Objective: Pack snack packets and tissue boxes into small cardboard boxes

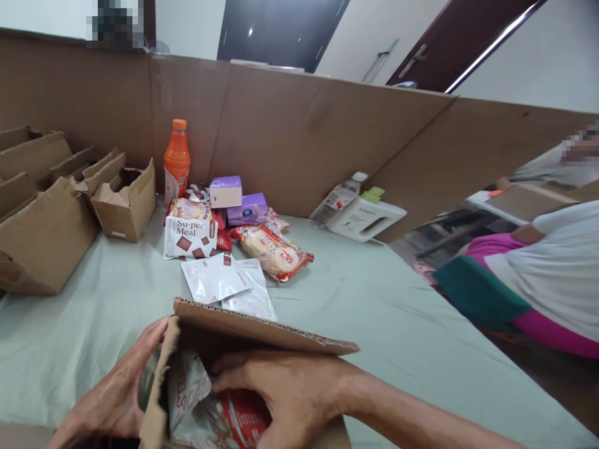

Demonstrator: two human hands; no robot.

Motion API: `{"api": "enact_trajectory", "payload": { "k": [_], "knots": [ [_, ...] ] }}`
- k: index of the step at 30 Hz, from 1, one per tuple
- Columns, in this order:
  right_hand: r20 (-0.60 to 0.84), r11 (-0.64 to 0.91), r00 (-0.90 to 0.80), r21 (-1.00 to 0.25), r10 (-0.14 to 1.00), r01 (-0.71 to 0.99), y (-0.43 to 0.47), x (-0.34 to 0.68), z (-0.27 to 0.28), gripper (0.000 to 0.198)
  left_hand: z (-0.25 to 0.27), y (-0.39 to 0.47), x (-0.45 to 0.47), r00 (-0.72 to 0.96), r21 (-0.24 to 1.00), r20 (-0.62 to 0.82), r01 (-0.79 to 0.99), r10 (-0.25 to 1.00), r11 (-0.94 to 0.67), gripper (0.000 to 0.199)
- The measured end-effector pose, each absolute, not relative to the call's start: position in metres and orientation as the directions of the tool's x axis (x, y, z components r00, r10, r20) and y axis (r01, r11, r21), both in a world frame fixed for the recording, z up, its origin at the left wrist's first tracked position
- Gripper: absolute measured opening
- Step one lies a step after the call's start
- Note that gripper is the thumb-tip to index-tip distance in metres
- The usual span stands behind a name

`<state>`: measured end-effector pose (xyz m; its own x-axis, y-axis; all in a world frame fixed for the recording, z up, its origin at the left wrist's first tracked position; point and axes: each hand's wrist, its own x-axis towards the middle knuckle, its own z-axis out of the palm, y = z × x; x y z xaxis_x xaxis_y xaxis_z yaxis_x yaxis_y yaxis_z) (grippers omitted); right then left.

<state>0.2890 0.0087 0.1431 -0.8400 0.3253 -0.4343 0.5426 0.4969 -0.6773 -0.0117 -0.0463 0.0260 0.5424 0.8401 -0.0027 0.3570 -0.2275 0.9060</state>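
An open cardboard box stands at the near edge of the table. My left hand grips its left side, with the fingers curved around the outside wall. Something clear shows between that hand and the cardboard. My right hand reaches into the box, fingers bent around a red and white packet; some fingertips are hidden. Against the left inner wall lies a whitish packet with red lettering. Just beyond the box are white foil pouches and a "Su-per Meal" pouch.
An orange bottle, purple tissue packs and a bread packet lie farther back. Open boxes stand left. A clear bottle leans beside a white jug. A cardboard wall runs behind; another person is at right.
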Motion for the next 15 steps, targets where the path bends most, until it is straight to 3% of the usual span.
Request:
{"api": "enact_trajectory", "payload": {
  "k": [6,11,15],
  "knots": [
    [-0.431,0.461,-0.876,-0.746,0.215,0.480,0.017,0.297,0.146,0.054,0.013,-0.038,-0.011,0.503,0.942,-0.020,0.299,0.864,-0.152,0.123],
    [-0.396,0.544,-0.873,-0.683,0.283,0.486,0.010,0.303,0.131,0.063,0.003,-0.035,-0.007,0.481,0.969,-0.034,0.232,0.876,-0.089,0.137],
    [-0.372,0.624,-0.851,-0.578,0.371,0.525,-0.004,0.300,0.115,0.049,-0.001,-0.035,-0.010,0.505,0.968,-0.034,0.232,0.863,-0.098,0.143]
  ]
}}
